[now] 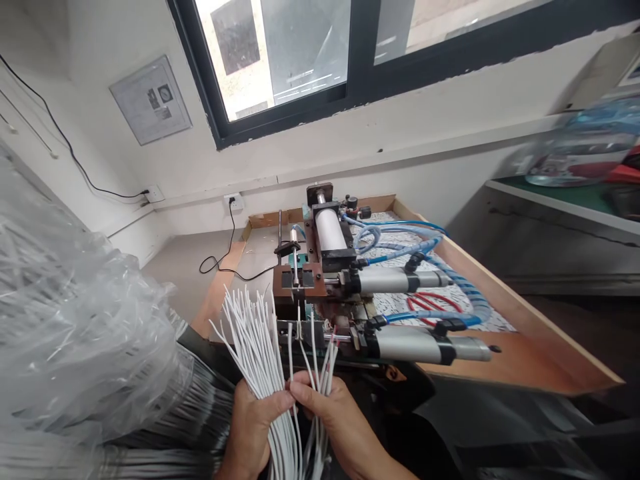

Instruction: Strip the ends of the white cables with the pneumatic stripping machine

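Note:
My left hand is wrapped round a thick bundle of white cables, whose ends fan out upward. Close beside it, my right hand grips a smaller bunch of white cables, a few with reddish tips. The thumbs and fingertips of both hands meet around a single cable between the bunches. Just beyond the cable ends stands a machine with a brown plate, an upright silver cylinder and two horizontal silver cylinders on its right.
Blue hoses and a red hose loop behind the cylinders, inside a wooden-edged tray. Plastic-wrapped cable bundles fill the left side. A large bottle rests on a green shelf at the right. A black cord hangs from a wall socket.

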{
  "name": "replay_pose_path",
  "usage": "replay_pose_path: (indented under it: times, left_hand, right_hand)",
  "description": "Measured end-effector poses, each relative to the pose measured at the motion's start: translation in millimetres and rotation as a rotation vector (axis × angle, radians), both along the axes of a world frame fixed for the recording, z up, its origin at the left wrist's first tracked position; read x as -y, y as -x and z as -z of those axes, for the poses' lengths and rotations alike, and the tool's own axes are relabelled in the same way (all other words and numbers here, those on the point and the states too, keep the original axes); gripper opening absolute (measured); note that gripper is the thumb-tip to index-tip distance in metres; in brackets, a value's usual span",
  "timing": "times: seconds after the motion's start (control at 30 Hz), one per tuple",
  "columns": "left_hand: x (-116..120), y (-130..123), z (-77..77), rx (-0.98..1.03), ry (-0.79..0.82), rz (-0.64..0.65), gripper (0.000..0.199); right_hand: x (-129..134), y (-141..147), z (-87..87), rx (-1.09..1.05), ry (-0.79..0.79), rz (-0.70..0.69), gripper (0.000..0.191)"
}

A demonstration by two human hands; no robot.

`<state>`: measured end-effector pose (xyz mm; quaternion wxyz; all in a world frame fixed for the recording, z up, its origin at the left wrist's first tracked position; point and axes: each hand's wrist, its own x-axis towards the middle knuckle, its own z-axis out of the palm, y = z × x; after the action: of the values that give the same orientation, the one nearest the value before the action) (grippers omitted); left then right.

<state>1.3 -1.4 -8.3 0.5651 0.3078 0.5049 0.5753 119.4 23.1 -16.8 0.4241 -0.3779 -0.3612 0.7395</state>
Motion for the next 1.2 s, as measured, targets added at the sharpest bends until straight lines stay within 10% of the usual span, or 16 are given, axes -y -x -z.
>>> replay_pose_path:
  times: [0.33, 1.2]
  left_hand:
    - [-11.3, 4.5, -11.4, -0.015, 0.139, -0.182, 0.022]
    - [-12.5, 4.5, -12.4, 0.008, 0.116, -0.198, 0.024]
  right_hand:
    - [-9.9, 7.7, 4.4, -0.042, 0.131, 0.321, 0.029]
    - [-10.6, 13.5, 4.8, -0.197, 0.213, 0.301, 0.027]
